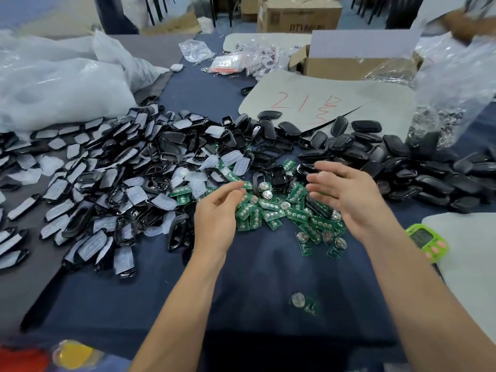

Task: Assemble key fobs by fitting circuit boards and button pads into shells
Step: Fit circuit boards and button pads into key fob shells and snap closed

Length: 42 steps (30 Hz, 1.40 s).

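Over the heap of green circuit boards (271,213), the left hand (216,210) and right hand (346,191) hover apart, fingers loosely bent, holding nothing. One stray board (306,304) lies at 6 o'clock. Pad-fitted shells (107,183) spread toward 9 o'clock, bare black shells (402,157) toward 2. At 12 o'clock a grey sheet (375,89) bears a red "21"; beyond it a carton (295,14) reads "DTY".
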Tool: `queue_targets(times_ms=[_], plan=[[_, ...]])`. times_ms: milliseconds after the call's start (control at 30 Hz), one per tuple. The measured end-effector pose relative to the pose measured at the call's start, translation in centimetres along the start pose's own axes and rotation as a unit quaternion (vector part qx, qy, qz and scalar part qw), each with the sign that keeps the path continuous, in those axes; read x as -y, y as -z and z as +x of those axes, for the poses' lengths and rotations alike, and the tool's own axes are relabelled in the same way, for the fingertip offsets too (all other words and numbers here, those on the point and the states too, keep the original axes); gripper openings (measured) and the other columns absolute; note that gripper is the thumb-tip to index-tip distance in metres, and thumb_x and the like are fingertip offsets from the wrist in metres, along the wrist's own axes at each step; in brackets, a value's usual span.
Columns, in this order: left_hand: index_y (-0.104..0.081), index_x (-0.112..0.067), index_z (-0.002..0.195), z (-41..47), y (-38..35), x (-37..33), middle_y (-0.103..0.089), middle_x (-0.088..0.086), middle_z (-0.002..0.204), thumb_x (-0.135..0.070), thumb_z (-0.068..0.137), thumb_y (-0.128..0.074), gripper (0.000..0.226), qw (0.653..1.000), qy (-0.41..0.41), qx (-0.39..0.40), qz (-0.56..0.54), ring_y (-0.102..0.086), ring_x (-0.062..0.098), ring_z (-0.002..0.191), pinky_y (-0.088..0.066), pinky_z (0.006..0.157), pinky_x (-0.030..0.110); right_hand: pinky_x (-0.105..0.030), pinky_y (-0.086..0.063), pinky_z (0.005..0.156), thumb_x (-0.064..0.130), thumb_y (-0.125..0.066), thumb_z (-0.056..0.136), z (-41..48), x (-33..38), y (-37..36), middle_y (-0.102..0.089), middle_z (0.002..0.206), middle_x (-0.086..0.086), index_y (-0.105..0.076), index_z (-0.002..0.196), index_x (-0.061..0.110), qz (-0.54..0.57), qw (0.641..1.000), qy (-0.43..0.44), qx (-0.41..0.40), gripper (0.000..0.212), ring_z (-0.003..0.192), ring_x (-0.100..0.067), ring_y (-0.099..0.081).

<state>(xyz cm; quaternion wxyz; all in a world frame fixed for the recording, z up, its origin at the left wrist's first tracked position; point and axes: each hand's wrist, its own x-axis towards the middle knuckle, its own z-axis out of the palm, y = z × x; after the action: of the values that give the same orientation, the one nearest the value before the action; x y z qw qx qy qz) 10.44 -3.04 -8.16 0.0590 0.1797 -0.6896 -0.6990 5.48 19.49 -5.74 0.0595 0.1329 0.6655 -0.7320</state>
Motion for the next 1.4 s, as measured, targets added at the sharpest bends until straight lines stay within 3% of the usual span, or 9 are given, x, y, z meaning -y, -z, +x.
queue_targets(times_ms=[200,267,400,667,800,900,1000,1100,1400], plan=[[-0.074,-0.046,0.119,0.8,-0.1,1.3,-0.075,-0.023,0.109,-0.025,0.090,-0.064,0.036,0.981,-0.047,0.024,0.189,-0.061,-0.003,0.058,-0.046,0.056,0.007,-0.034,-0.057,0.077,0.014,-0.066,0.089,0.3,-1.7,-2.1,-0.074,0.102,-0.004,-0.063,0.136,0.032,-0.571,0.817,0.075,-0.033,0.051,0.082,-0.023,-0.069],[-0.073,-0.043,0.123,0.9,-0.1,1.8,-0.066,-0.021,0.128,-0.025,0.092,-0.063,0.037,0.965,-0.070,0.038,0.249,-0.069,0.001,0.096,-0.053,0.087,0.016,-0.038,-0.054,0.072,0.011,-0.068,0.084,-0.1,-2.5,-2.3,-0.070,0.099,-0.011,-0.062,0.135,0.025,-0.607,0.787,0.087,-0.071,0.053,0.087,-0.034,-0.065],[-0.069,-0.033,0.133,1.2,-0.4,2.6,-0.055,-0.015,0.151,-0.023,0.097,-0.067,0.038,0.909,-0.119,0.078,0.393,-0.033,0.006,0.149,-0.022,0.122,0.026,-0.039,-0.049,0.072,0.017,-0.072,0.088,-1.3,-3.4,-1.9,-0.075,0.094,-0.009,-0.073,0.117,0.020,-0.561,0.810,0.114,-0.123,0.029,0.092,-0.034,-0.064],[-0.068,-0.032,0.135,1.1,-0.7,3.2,-0.055,-0.014,0.152,-0.024,0.098,-0.069,0.038,0.901,-0.157,0.056,0.401,-0.033,0.007,0.150,-0.024,0.124,0.031,-0.024,-0.050,0.072,0.015,-0.060,0.098,-2.8,-3.2,-1.6,-0.077,0.075,0.008,-0.079,0.107,0.025,-0.349,0.899,0.149,-0.218,0.023,0.072,-0.014,-0.071],[-0.070,-0.041,0.131,0.1,-1.1,2.8,-0.058,-0.031,0.134,-0.028,0.092,-0.074,0.041,0.935,-0.174,0.044,0.306,-0.037,-0.016,0.136,-0.025,0.112,0.006,-0.030,-0.064,0.061,0.010,-0.069,0.090,-4.2,-3.4,-3.2,-0.076,0.070,0.013,-0.077,0.084,0.031,-0.151,0.968,0.116,-0.166,0.023,0.063,-0.007,-0.075],[-0.069,-0.042,0.132,-0.1,-1.6,2.2,-0.059,-0.032,0.132,-0.034,0.093,-0.072,0.040,0.932,-0.185,0.057,0.306,-0.041,-0.014,0.134,-0.020,0.105,-0.004,-0.027,-0.060,0.065,0.020,-0.072,0.086,-4.0,-3.9,-3.3,-0.076,0.071,0.018,-0.078,0.078,0.034,-0.232,0.960,0.117,-0.107,0.017,0.067,-0.003,-0.073],[-0.059,-0.035,0.145,0.4,-1.5,2.0,-0.053,-0.016,0.153,-0.030,0.099,-0.066,0.047,0.900,-0.184,0.078,0.387,-0.030,0.001,0.150,-0.020,0.121,0.020,-0.019,-0.051,0.060,0.021,-0.072,0.086,-2.6,-3.3,-2.9,-0.076,0.072,0.018,-0.078,0.076,0.037,-0.328,0.939,0.089,-0.045,0.020,0.062,0.000,-0.069],[-0.043,-0.028,0.158,1.4,-0.9,2.3,-0.034,-0.006,0.168,-0.035,0.104,-0.059,0.057,0.876,-0.163,0.100,0.444,-0.012,0.011,0.159,-0.013,0.128,0.033,-0.026,-0.061,0.061,0.012,-0.069,0.094,-1.1,-1.5,-3.2,-0.078,0.095,0.000,-0.077,0.111,0.021,-0.081,0.992,0.045,-0.086,0.021,0.069,-0.015,-0.076],[-0.021,-0.022,0.165,5.0,-1.7,3.5,-0.008,0.005,0.175,-0.056,0.107,-0.032,0.068,0.807,-0.185,0.086,0.555,0.002,0.022,0.162,0.001,0.129,0.039,-0.027,-0.046,0.096,0.004,-0.057,0.093,5.5,1.1,-7.6,-0.069,0.131,-0.011,-0.064,0.138,0.014,-0.499,0.843,0.201,0.002,0.046,0.116,-0.026,-0.064]])
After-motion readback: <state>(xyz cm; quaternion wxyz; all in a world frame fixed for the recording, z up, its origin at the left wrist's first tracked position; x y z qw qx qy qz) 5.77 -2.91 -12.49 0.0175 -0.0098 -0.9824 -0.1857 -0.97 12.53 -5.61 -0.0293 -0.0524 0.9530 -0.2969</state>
